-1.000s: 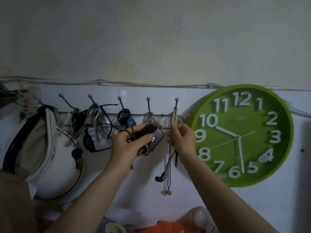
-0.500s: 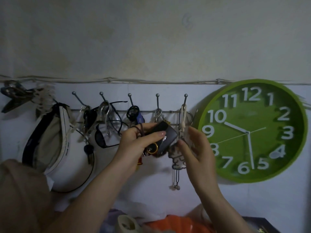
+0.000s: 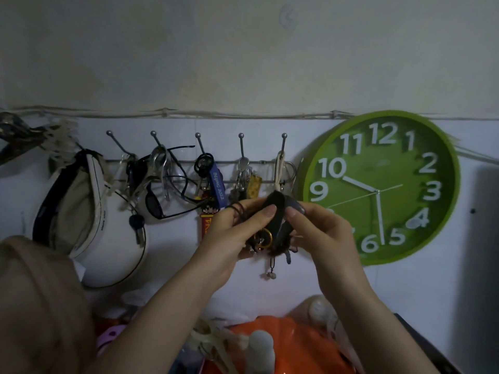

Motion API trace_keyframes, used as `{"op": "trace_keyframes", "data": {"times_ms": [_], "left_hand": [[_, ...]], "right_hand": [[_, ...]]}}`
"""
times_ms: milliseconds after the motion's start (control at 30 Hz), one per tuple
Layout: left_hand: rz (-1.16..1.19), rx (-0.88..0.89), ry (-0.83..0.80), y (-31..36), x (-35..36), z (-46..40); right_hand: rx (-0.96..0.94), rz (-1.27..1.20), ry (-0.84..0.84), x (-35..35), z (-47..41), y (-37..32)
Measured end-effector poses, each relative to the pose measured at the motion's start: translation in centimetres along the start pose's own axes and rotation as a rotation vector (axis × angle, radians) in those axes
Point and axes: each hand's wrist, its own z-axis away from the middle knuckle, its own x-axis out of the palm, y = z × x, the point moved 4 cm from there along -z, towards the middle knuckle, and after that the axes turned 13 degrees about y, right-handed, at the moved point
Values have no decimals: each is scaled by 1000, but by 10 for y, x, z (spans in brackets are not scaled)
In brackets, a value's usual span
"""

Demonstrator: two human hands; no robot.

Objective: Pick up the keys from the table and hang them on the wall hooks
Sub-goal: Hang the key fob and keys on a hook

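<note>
A metal rack of wall hooks (image 3: 243,143) runs along the wall at mid height. I hold a bunch of keys with a black fob (image 3: 278,220) just below the two rightmost hooks. My left hand (image 3: 232,230) grips the bunch from the left, thumb on the black fob. My right hand (image 3: 321,233) pinches the same fob from the right. A gold ring and a furry charm hang under the fob. The fifth hook (image 3: 283,147) carries a pale strap whose cord dangles behind my hands.
Other hooks hold keys with a blue tag (image 3: 218,187), sunglasses (image 3: 159,203) and a white-and-beige bag (image 3: 83,211). A green wall clock (image 3: 383,190) hangs right of the rack. Orange and pale clutter (image 3: 283,344) lies below my arms.
My right hand let go of the strap on the fifth hook, dropped down and took hold of the black fob beside my left hand. The view shifted slightly.
</note>
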Motion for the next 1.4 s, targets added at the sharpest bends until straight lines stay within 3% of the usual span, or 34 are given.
{"op": "trace_keyframes", "data": {"times_ms": [167,267,667,1000,1233,1400], "left_hand": [[27,-96,-88,-10,-8,13],[-137,36,-134,-14,-6,18],[-241,276,25,-6,3,35],[-261,460,177,21,-7,36],[-32,322,236,25,-5,23],[-54,322,241,29,-2,21]], "right_hand": [[90,-40,29,-11,-6,-5],[155,-70,45,-15,-11,-7],[341,-186,150,-28,-2,2],[363,-291,154,-39,11,13],[271,-94,-33,-39,21,10],[334,32,-179,-41,26,9]]}}
